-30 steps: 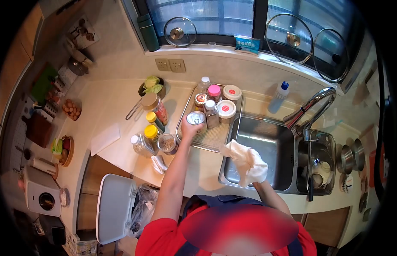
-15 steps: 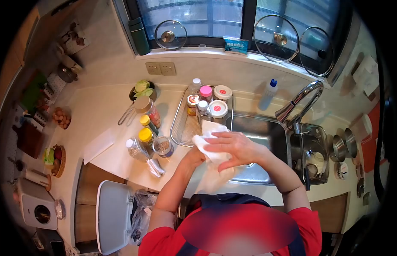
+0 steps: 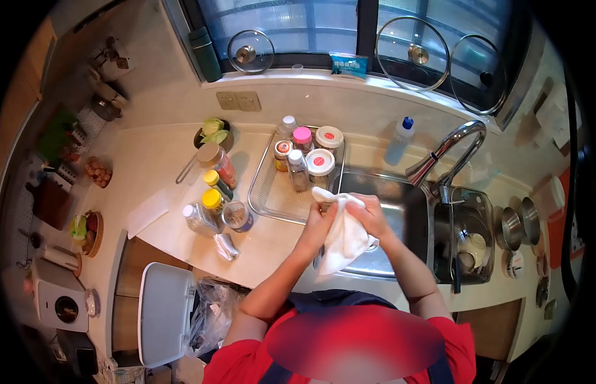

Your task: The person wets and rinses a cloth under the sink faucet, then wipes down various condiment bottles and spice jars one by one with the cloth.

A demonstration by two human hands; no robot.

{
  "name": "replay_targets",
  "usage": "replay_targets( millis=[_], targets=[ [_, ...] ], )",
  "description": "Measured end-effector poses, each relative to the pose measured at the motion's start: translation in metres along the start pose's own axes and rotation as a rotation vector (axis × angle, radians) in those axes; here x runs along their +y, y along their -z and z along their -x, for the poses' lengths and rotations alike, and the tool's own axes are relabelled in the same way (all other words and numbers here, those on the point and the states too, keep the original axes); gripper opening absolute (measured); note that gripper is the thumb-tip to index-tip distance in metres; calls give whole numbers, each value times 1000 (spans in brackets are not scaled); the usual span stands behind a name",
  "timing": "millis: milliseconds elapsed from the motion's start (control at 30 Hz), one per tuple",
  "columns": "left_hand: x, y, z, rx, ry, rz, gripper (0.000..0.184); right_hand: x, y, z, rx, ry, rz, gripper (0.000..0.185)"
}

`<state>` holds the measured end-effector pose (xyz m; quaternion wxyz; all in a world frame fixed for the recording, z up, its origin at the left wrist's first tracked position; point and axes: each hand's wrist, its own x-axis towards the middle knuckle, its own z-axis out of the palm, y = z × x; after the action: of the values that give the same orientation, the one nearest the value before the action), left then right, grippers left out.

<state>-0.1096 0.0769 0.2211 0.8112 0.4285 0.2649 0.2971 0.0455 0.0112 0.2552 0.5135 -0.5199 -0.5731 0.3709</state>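
My left hand [image 3: 316, 229] is closed at the left side of a white cloth [image 3: 344, 240], over the near edge of the sink. It grips the silver-lidded jar, which the cloth and my fingers almost wholly hide. Closed on the cloth's upper right part is my right hand [image 3: 371, 217]. The cloth hangs down between both hands. Beyond them a wire-rimmed tray [image 3: 265, 192] holds several jars, among them a pink-lidded jar [image 3: 302, 136], a white-lidded jar [image 3: 320, 163] and a clear bottle [image 3: 298, 171].
Left of the tray stand yellow-lidded jars [image 3: 212, 199], an open jar [image 3: 236, 216] and a folded cloth [image 3: 225, 247]. The sink [image 3: 400, 224] has a faucet [image 3: 453, 153] behind it, near a spray bottle [image 3: 399, 142]. An open-lidded bin [image 3: 165, 313] is at the lower left.
The silver-lidded jar has left the tray in my left hand. The cloth came over to it in my right hand, which has closed from spread fingers. Both hands now sit further right.
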Motion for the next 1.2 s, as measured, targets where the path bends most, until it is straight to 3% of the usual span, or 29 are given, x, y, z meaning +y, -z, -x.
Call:
replay_targets(
  millis=[67,133,200,267,333,433,533,600,633,667,700,733,767,833,867,933,967,1000,1067,1167,1200],
  targets=[
    [-8,2,-3,5,-191,-456,68,31,-1,2,119,-41,-121,34],
    [17,-12,13,-112,-99,-296,72,41,2,8,161,-121,-909,46],
    [23,-19,18,-142,8,145,72,50,14,16,195,-164,-1292,52],
    [6,-23,21,-216,34,88,75,55,27,19,126,-125,-1350,57],
    [-6,-31,26,-570,346,594,77,56,20,14,381,-254,-1186,63],
    [5,-30,25,-580,258,611,76,6,8,19,230,100,-947,54],
    [12,-26,25,-602,193,560,73,-25,-5,27,359,-26,-819,42],
    [14,-30,30,-373,66,278,72,-44,-12,24,404,-104,-955,34],
    [14,-31,32,-376,67,277,72,-31,-7,23,382,-151,-924,33],
    [14,-33,34,-245,-84,72,74,-18,-2,20,385,-148,-922,33],
    [13,-35,35,-113,-233,-131,77,-8,2,15,333,-62,-626,32],
    [9,-36,34,-118,-233,-129,77,-1,6,12,278,20,-331,32],
    [9,-40,33,-10,-455,-409,81,-4,6,6,222,120,-274,34],
    [15,-40,34,196,-836,-1070,93,4,10,-4,155,109,-253,35],
    [17,-36,33,199,-841,-1068,93,11,12,-11,85,98,-234,36],
    [18,-27,29,237,-952,-1292,100,12,16,-25,90,399,311,41],
    [21,-20,26,225,-942,-1286,107,2,14,-34,132,460,573,47],
    [25,-14,24,231,-945,-1289,107,-24,10,-35,115,528,562,56],
    [30,-2,21,196,-775,-725,107,-76,2,-37,78,664,542,76],
    [29,13,22,234,-857,-766,110,-41,-23,-61,145,608,372,78],
    [30,16,26,268,-920,-806,111,-32,-33,-70,201,692,252,83]
  ],
)
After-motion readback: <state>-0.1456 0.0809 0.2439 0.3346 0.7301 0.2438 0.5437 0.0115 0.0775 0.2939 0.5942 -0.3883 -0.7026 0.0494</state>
